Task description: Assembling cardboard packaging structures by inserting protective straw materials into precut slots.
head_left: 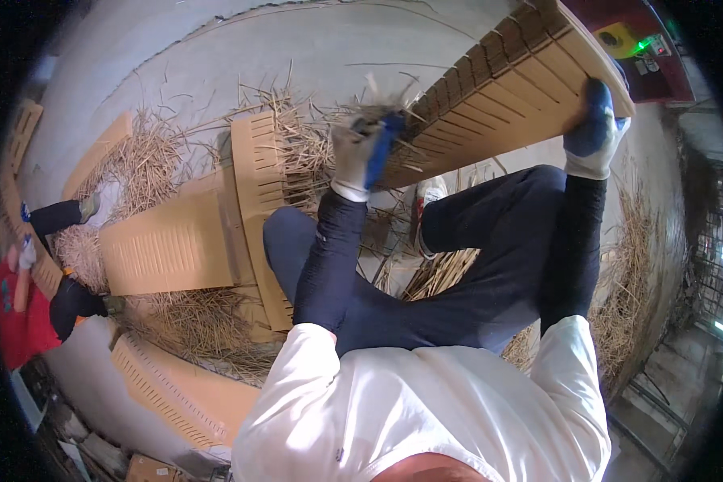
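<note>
Head view: A worker in a white shirt (434,402) and dark trousers (490,233) holds a tan slotted panel (498,108) at a tilt, raised in front of the body above the floor (193,68). The right hand (594,132), in a white-and-blue glove, is clamped on the panel's far right end, thumb against the slotted face. Well apart from it, the left hand (365,153), similarly gloved and slightly blurred, is closed around a tuft of straw (386,111) beside the panel's lower left end; whether it also touches the panel cannot be told. A narrow slotted board (257,201) lies by the left knee, next to a broad board (169,245) amid loose stalks (193,321). At far left, a co-worker in red (28,321) is bent near another board. A red box (647,76) with a green light stands at upper right.
</note>
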{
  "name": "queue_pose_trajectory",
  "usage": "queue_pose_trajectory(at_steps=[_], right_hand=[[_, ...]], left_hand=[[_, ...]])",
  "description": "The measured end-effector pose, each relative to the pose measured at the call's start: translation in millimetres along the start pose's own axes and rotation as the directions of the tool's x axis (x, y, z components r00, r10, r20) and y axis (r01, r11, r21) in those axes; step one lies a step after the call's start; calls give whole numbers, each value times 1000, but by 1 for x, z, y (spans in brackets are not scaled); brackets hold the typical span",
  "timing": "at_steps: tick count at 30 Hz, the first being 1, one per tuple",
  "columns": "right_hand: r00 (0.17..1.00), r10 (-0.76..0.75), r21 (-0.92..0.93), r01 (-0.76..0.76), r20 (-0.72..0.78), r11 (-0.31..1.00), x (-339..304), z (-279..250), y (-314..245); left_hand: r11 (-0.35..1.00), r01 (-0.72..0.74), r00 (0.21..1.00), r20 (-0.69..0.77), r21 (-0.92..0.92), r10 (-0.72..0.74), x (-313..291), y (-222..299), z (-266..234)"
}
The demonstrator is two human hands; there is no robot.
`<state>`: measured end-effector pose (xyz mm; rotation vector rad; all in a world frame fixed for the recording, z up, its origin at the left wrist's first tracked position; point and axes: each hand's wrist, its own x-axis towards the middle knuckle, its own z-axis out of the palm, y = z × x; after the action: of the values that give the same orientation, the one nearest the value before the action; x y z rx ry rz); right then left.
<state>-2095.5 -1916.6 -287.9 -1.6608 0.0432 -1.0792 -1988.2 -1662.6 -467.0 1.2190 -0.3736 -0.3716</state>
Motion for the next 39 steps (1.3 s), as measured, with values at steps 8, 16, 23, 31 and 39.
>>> queue_pose_trajectory(at_steps=[8, 16, 23, 31, 39], right_hand=[[1000, -3, -174, 2, -5, 985, -1, -1, -5], [999, 31, -157, -24, 39, 987, -2, -12, -6], [981, 49, -24, -45, 188, 999, -1, -13, -10], [984, 48, -20, -45, 171, 999, -3, -4, -8], [996, 47, -89, -40, 74, 995, 2, -8, -5]], left_hand=[[924, 201, 892, -329, -324, -309, 21, -43, -21], [969, -158, 986, 81, 188, 145, 24, -28, -9], [969, -246, 887, 405, 12, 220, 31, -6, 11], [982, 25, 942, 333, -188, 39, 11, 12, 9], [980, 18, 930, -357, -199, -89, 4, -23, -32]])
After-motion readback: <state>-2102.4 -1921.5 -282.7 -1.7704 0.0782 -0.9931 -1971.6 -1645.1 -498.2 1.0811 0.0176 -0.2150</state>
